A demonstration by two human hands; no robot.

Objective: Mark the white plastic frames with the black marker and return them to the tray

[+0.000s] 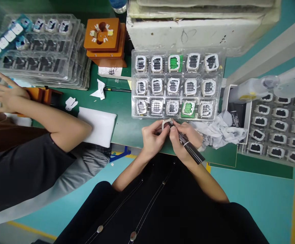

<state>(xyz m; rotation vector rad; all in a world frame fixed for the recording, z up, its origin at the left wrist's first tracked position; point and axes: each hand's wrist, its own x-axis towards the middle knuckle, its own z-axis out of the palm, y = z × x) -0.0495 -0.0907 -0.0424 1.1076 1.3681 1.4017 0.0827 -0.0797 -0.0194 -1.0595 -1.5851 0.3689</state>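
My left hand (152,138) is closed on a small white frame part (166,122), held just in front of the clear tray (134,116). In my right hand (182,140) is a black marker pen (194,153), its front end at the white part and its back end pointing down to the right. My two hands are close together, and their fingers hide much of the part. Rows of white frames with dark insides fill the tray, and two pockets show green, one in the back row (174,63) and one in the front row (188,108).
A co-worker's arm (61,127) reaches in at the left. Stacked trays (82,73), an orange fixture (103,39) and a white foam sheet (98,125) lie on that side. To the right are a crumpled cloth (220,130), a bottle (249,89) and another filled tray (269,158).
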